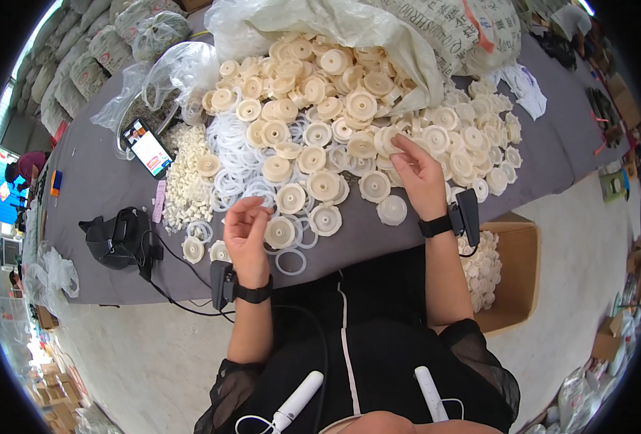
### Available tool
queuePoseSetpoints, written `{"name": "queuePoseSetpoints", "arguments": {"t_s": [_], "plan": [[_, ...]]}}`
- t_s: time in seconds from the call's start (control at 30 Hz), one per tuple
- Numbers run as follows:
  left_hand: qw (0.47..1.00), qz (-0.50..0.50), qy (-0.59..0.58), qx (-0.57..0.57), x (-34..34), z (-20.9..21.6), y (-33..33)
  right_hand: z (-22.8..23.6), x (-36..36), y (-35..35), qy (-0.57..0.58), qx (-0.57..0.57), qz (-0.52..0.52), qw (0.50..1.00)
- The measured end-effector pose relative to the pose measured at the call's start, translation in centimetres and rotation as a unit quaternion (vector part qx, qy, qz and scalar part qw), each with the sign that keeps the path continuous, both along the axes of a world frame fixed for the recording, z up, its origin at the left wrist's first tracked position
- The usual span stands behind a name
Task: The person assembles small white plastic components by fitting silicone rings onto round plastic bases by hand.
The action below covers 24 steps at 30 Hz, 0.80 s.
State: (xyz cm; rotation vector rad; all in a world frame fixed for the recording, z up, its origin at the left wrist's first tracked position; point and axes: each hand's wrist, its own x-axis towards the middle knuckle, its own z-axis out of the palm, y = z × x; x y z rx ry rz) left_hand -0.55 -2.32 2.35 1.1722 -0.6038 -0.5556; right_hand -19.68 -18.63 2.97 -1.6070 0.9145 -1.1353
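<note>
My left hand (pixel 247 237) is held at the near edge of the heap with its fingers curled in toward the thumb. Whatever they hold, if anything, is too small to make out. Right beside it lie cream plastic discs (pixel 279 232) with raised hubs and several translucent rings (pixel 290 262). Farther right, my right hand (pixel 419 177) reaches over the pile, thumb and fingers apart, its fingertips close to a cream disc (pixel 385 140). More white rings (pixel 238 155) lie between the hands, partly under the discs.
A heap of small cream pieces (pixel 187 173) is beside a lit phone (pixel 147 148). A woven sack (pixel 472 36) spills discs at the back. A black bag (pixel 120 237) with cables sits at left. Below the table's right edge stands a cardboard box (pixel 516 278) with cream parts.
</note>
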Motion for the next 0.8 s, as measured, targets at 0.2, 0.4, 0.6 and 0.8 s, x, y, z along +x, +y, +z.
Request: {"name": "queuePoseSetpoints", "arguments": {"t_s": [0.2, 0.4, 0.6, 0.8], "plan": [[0.980, 0.115, -0.146, 0.068, 6.5, -0.7, 0.2, -1.3, 0.8, 3.8, 0.121, -0.142, 0.099, 0.977], [0.719, -0.003, -0.572, 0.395, 10.7, -2.7, -0.6, -3.7, 2.9, 7.3, 0.258, -0.286, 0.200, 0.901], [0.762, 0.011, -0.512, 0.397, 10.9, -1.6, -1.1, -4.7, 3.2, 6.4, 0.268, -0.302, 0.182, 0.897], [0.795, 0.090, -0.519, 0.301, 10.3, -1.4, -0.1, -2.3, 2.7, 6.6, 0.175, -0.103, 0.157, 0.966]]}}
